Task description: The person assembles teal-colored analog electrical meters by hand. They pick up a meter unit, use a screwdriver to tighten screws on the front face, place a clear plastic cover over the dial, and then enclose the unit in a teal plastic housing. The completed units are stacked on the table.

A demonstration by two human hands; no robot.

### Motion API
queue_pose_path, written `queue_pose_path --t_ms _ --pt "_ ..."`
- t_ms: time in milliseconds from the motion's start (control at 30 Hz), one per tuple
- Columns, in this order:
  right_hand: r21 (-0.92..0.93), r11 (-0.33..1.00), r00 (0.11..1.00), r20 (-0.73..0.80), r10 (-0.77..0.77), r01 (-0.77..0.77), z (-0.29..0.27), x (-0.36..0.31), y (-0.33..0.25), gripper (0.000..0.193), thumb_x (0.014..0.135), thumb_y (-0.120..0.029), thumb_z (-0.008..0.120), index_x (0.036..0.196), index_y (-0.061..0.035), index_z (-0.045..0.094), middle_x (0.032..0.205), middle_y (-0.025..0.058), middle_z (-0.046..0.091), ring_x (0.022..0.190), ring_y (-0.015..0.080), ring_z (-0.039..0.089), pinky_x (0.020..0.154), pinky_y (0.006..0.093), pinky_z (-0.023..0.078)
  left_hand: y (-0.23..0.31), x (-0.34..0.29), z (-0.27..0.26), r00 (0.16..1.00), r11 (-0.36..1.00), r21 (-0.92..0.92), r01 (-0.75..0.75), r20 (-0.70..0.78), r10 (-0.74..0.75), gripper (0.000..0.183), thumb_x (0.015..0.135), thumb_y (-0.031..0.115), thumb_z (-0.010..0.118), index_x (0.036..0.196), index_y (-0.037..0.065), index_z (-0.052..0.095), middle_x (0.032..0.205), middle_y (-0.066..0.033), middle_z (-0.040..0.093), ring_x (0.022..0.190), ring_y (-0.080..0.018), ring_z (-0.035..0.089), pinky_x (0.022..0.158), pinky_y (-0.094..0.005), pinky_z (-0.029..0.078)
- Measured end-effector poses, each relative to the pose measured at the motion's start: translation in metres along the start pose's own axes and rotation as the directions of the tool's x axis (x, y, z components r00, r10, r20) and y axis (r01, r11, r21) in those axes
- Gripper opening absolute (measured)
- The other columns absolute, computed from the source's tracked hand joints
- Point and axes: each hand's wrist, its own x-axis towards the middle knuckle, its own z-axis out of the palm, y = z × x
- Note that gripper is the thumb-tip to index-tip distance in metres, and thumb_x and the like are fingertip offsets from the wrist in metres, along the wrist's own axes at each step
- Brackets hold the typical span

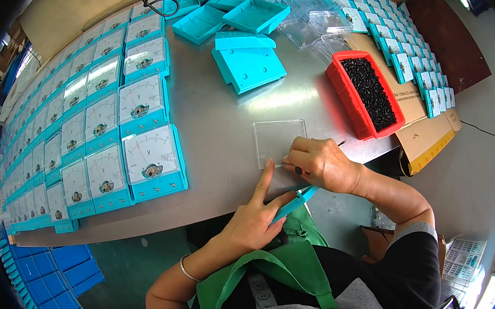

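Near the table's front edge, my left hand (254, 219) grips a turquoise plastic case (294, 202), seen edge-on, between thumb and curled fingers. Its index finger stretches out to the lower edge of a clear plastic cover (280, 139) lying flat on the metal table. My right hand (323, 162) is closed at the cover's lower right corner, fingertips pinched together. Small dark parts show beside these fingers and behind the hand; what they belong to is mostly hidden.
A red bin (395, 113) of small black parts stands at the right. Behind are turquoise cases (251, 65) and stacked clear covers (330, 21). Rows of white-faced meters (151, 158) fill the left side; more meters (403, 68) stand on cardboard (414, 120) at far right.
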Motion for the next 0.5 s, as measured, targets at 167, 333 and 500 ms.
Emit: queue_pose_path --t_ms 167,333,500 --pt "0.074 0.963 0.875 0.440 0.202 -0.260 -0.023 0.046 0.017 0.020 0.069 -0.022 0.076 0.075 -0.0087 0.062 0.076 0.0047 0.061 0.068 0.0259 0.062 0.060 0.0380 0.046 -0.004 0.000 0.001 1.000 1.000 0.005 -0.022 0.017 0.022 0.045 0.082 0.010 0.063 0.127 0.008 0.055 0.150 -0.0320 0.001 0.096 -0.0474 0.061 0.079 -0.0453 0.054" --pt "0.027 0.975 0.855 0.487 0.178 -0.219 -0.028 0.060 0.020 0.029 0.066 -0.022 0.077 0.082 -0.0059 0.059 0.077 0.0058 0.063 0.070 0.0264 0.063 0.060 0.0380 0.046 -0.001 0.001 -0.001 1.000 1.000 0.020 -0.023 0.022 0.022 0.044 0.083 0.011 0.062 0.126 0.005 0.055 0.151 -0.0302 0.001 0.108 -0.0472 0.056 0.085 -0.0454 0.052" --pt "0.331 0.926 0.982 0.016 0.190 -0.184 -0.031 0.024 -0.002 0.034 0.077 -0.024 0.075 0.096 -0.0024 0.057 0.065 0.0034 0.052 0.057 0.0145 0.053 0.051 0.0277 0.040 0.000 0.001 0.000 0.999 0.998 0.061 -0.033 -0.009 0.034 0.043 0.084 0.011 0.062 0.125 0.004 0.056 0.152 -0.0277 0.002 0.120 -0.0462 0.048 0.090 -0.0443 0.050"
